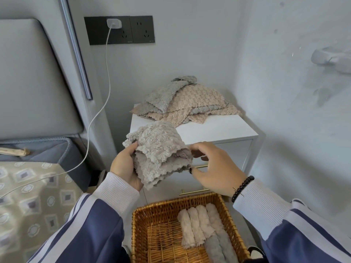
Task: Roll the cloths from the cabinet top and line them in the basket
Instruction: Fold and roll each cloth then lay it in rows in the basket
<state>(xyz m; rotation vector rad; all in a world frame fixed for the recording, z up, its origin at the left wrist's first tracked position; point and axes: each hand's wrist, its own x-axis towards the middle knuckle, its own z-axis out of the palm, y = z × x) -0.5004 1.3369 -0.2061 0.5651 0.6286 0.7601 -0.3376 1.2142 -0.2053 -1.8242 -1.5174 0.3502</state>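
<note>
A fluffy beige-grey cloth (158, 152) hangs folded in the air in front of the white cabinet (214, 130). My left hand (124, 164) grips its left edge, thumb on top. My right hand (214, 168) pinches the cloth's right edge with curled fingers. A pile of grey and beige cloths (182, 100) lies at the back of the cabinet top. Below my hands stands a wicker basket (157, 211) with several rolled cloths (201, 223) lined along its right side.
A bed with a patterned cover (28, 196) and a padded headboard fills the left. A white charger cable (98, 111) runs from the wall socket (114, 25) down to the bed. Walls close in behind and to the right of the cabinet.
</note>
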